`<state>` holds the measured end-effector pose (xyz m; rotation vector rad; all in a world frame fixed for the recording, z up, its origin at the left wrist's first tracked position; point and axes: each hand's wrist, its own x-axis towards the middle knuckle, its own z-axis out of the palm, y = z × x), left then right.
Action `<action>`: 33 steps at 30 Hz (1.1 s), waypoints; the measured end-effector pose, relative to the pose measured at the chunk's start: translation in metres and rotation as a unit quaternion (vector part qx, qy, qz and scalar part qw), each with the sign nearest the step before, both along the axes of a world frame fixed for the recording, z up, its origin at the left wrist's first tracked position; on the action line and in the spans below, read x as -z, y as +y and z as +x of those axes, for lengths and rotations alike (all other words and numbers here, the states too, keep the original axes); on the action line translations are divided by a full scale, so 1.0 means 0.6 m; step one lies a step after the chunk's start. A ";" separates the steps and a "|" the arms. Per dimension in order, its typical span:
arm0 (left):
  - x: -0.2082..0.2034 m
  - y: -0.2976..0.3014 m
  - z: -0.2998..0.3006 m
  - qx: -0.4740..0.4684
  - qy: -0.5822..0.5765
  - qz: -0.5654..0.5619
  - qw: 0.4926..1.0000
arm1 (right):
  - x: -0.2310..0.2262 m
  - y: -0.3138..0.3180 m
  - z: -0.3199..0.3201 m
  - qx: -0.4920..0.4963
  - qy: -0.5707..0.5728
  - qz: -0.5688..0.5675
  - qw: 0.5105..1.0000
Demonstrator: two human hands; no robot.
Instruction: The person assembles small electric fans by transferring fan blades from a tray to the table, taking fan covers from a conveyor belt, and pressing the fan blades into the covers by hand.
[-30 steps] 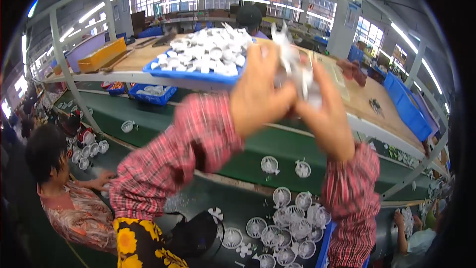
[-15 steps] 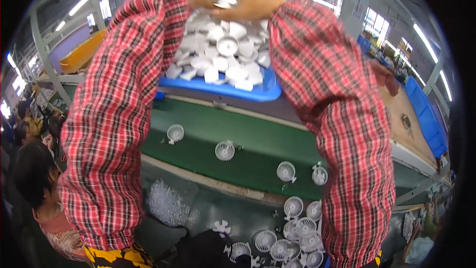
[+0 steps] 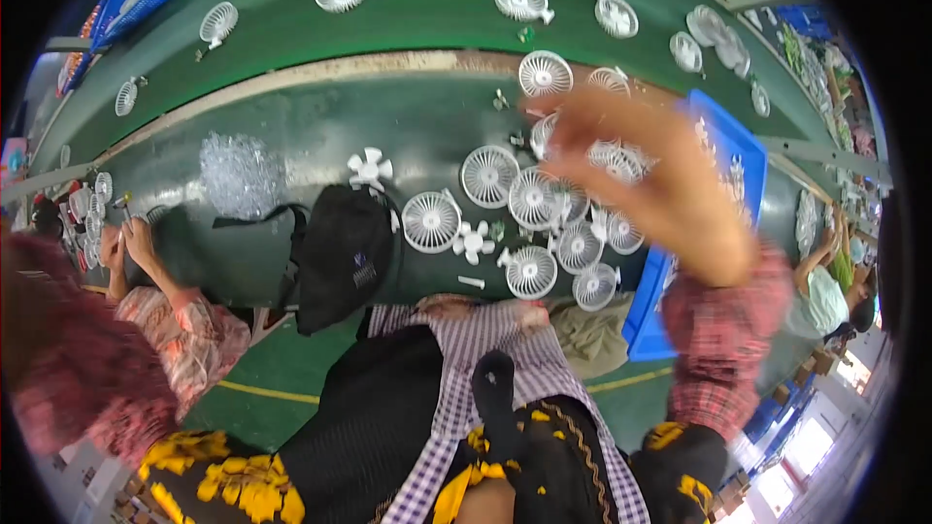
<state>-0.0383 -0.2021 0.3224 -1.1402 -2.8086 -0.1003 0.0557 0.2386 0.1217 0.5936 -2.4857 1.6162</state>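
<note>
My right hand [image 3: 655, 175], blurred by motion, hovers over a cluster of white round fan grilles on the right of the green bench. Its thumb and fingers are apart, and I see nothing between them. Closest below it are a grille [image 3: 618, 163] and several more, partly hidden by the hand. To the left of the cluster lie a grille [image 3: 432, 221] and two white fan blades, one blade [image 3: 474, 243] beside it and another blade [image 3: 370, 168] farther back. My left sleeve [image 3: 73, 359] is smeared at the left rim; the left hand is out of sight.
A blue tray [image 3: 643, 325] stands at the right of the bench. A black bag [image 3: 342, 257] and a heap of clear small parts [image 3: 241, 177] lie left of centre. Beyond the bench, a green conveyor belt [image 3: 427, 24] carries spaced grilles. A co-worker's hands [image 3: 136, 241] work at left.
The view has swung down from the blue tray of white blades to the bench. My hands, formerly together over that tray with white blades, are apart; the right is over the grilles.
</note>
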 end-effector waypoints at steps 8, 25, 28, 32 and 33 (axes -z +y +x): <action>0.492 0.240 0.244 0.315 -0.163 0.110 0.928 | 0.302 -0.259 0.376 0.145 -0.200 0.323 0.914; 0.650 0.292 0.178 0.221 -0.134 0.136 0.956 | 0.202 -0.156 0.337 0.367 -0.215 0.011 0.905; 0.675 0.357 0.219 0.250 -0.158 0.136 0.945 | 0.158 -0.082 0.304 0.448 -0.173 -0.051 0.876; 0.700 0.416 0.266 0.225 -0.162 0.188 0.942 | 0.103 -0.053 0.176 0.409 -0.194 -0.123 0.883; 0.698 0.428 0.273 0.234 -0.179 0.196 0.935 | 0.096 -0.049 0.153 0.395 -0.200 -0.147 0.885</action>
